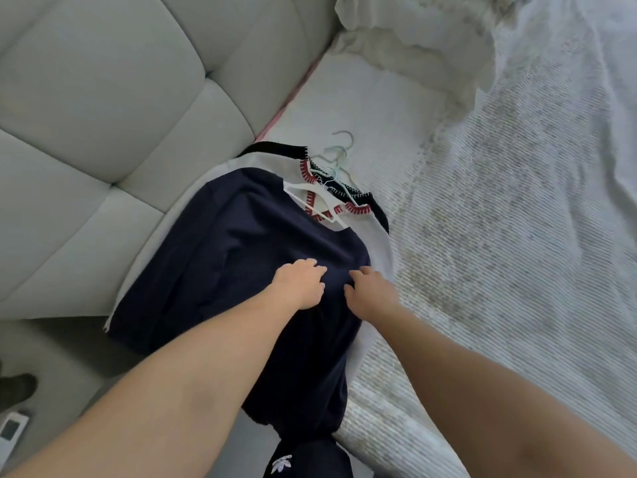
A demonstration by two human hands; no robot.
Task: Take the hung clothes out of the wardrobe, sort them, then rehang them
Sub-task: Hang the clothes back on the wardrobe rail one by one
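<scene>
At the bottom edge, black cloth with a white leaf logo [281, 463] covers the person's lap, and off to the lower left a white remote [12, 430] lies on the grey floor near a dark shoe [19, 386]. Both bare forearms reach forward over the bed [517, 253] to the navy top [234, 263], which lies flat on the bed's left side, its hem hanging over the near edge. The left hand [299, 283] rests on the middle of the top, its fingers bent down and bunching the cloth under them. The right hand [369, 292] sits just beside it, fingertips curled into the same fabric, thumb toward the left hand, so both seem to pinch a small fold, though how much cloth each has hold of cannot be told. The navy top lies on a white garment [374, 243] that shows round its edges, with red stitching at the neckline and black trim at the shoulders. A white hanger [312, 205] shows in the navy top's neck, and the hooks [339, 157] of further pale hangers lie on the sheet just beyond the collars. To the left a padded grey headboard [103, 98] stands along the bed. At the far end a crumpled white blanket [431, 39] is heaped on the mattress.
</scene>
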